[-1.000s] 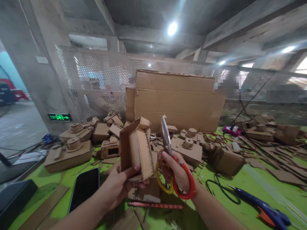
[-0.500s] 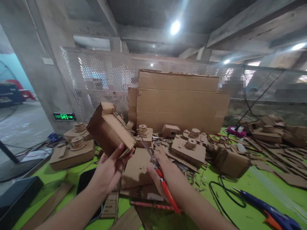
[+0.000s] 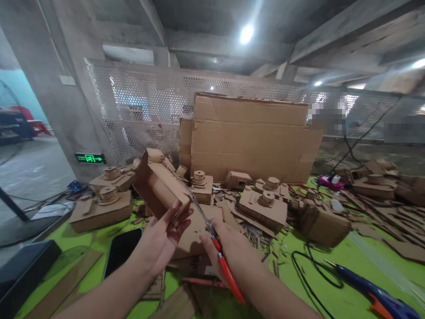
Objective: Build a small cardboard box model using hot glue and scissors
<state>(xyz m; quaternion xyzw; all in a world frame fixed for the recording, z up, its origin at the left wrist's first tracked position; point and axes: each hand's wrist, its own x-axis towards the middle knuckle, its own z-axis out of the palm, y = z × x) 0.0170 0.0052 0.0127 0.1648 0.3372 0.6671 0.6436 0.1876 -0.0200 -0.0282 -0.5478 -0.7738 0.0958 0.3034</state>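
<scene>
My left hand (image 3: 168, 235) grips the lower corner of a hollow cardboard box (image 3: 166, 184), thumb on its wall and fingers curled beneath. The box is tilted, with its dark inside turned to the left and a serrated strip along its right edge. My right hand (image 3: 229, 243) is closed around red-handled scissors (image 3: 227, 270). Their thin metal blades point up and left, with the tips at the right edge of the box; I cannot tell whether they touch it. Below both hands lies a flat cardboard piece (image 3: 195, 241).
Cardboard models with round knobs (image 3: 262, 206) stand across the green table (image 3: 292, 294), among many scraps. A large cardboard sheet (image 3: 252, 144) leans at the back. On the right lies a blue glue gun (image 3: 368, 285) with its cable. A dark phone (image 3: 122, 248) is at left.
The box has moved right and slightly down in my left hand. The scissors' blades now meet its right edge in view; before, a gap showed between them.
</scene>
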